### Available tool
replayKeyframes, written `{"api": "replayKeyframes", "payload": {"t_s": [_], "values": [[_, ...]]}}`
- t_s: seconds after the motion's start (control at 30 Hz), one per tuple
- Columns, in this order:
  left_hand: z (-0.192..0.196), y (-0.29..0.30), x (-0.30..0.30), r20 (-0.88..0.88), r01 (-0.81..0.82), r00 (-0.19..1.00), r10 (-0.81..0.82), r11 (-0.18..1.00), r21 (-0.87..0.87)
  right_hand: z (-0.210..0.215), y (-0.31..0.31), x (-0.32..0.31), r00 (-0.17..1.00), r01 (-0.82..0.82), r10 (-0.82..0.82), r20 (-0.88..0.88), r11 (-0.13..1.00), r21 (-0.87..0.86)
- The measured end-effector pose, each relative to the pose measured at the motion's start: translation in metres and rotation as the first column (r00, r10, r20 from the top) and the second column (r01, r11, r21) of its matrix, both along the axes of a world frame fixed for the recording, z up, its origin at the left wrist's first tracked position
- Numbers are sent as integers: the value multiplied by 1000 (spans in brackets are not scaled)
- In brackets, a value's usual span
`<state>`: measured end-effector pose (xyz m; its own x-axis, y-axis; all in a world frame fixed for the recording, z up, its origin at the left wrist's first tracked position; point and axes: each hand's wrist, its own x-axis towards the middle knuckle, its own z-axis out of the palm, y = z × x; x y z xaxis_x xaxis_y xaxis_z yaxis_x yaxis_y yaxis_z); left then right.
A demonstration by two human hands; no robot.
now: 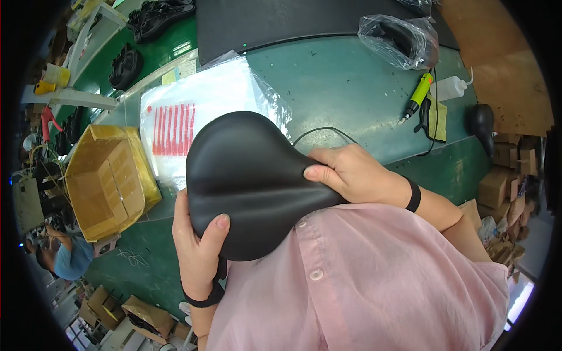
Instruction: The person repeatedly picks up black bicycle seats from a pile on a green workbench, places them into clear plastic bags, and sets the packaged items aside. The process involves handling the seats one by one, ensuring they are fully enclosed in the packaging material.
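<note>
Close in front of my body I hold a black bicycle saddle (252,175), its smooth padded top facing up. The wide rear part points left and the narrow nose points right. My left hand (199,245) grips the wide end, thumb on top and the other fingers reaching round the edge. My right hand (345,172) is closed round the nose, thumb on the upper surface. The underside of the saddle is hidden. Just beyond it, a stack of clear plastic bags (222,88) with red printing lies on the green table (316,70).
A taped cardboard box (111,181) stands at the left. Farther right are a bagged saddle (401,41), a yellow-green electric screwdriver (418,93) with its cable, a white squeeze bottle (453,88) and another black saddle (481,126). A co-worker in blue (73,257) is at the far left.
</note>
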<state>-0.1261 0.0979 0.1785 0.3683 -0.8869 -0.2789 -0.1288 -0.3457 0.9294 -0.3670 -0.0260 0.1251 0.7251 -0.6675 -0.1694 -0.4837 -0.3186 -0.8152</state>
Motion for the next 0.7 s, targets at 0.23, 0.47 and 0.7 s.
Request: {"api": "replayKeyframes", "payload": {"t_s": [0.23, 0.47, 0.7], "values": [[-1, 4, -3, -63, -45, 997, 46, 999, 18, -6, 0, -5, 976, 24, -40, 216, 997, 73], [-5, 6, -4, -15, 5, 1000, -6, 1000, -1, -5, 5, -4, 999, 18, -12, 53, 994, -106], [-9, 10, -7, -41, -13, 999, 13, 1000, -13, -7, 4, 0, 996, 87, -90, 28, 993, 80]]}}
